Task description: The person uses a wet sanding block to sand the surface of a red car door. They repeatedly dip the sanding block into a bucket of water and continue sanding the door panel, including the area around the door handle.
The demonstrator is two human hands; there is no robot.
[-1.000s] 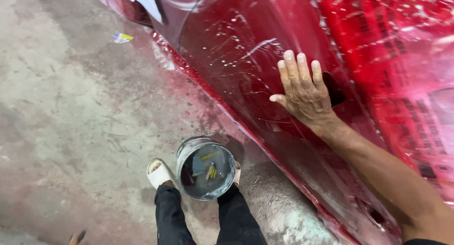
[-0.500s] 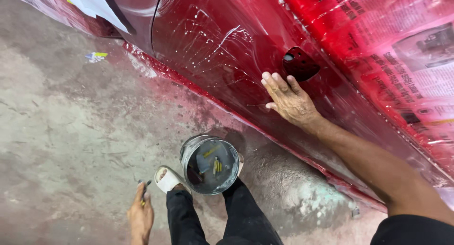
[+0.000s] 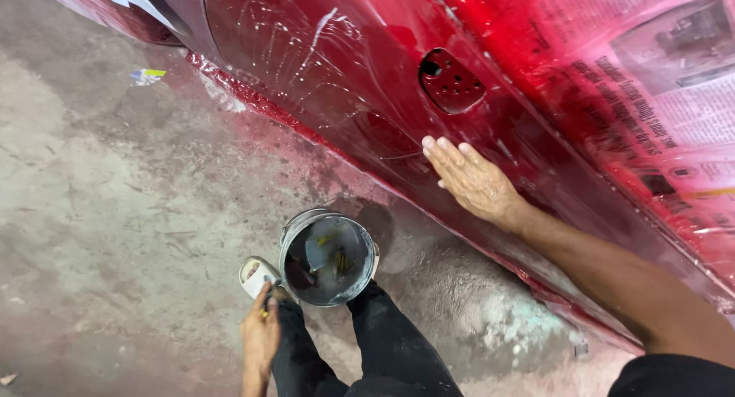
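A small yellow-and-blue wrapper [image 3: 148,76] was seen on the concrete floor [image 3: 92,213] at upper left. Red-tinted newspaper sheets [image 3: 658,83] were taped at upper right.

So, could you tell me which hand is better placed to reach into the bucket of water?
Probably the left hand: it hangs low beside the bucket, close to its rim. The right hand lies flat on the wet red car panel, farther from the bucket.
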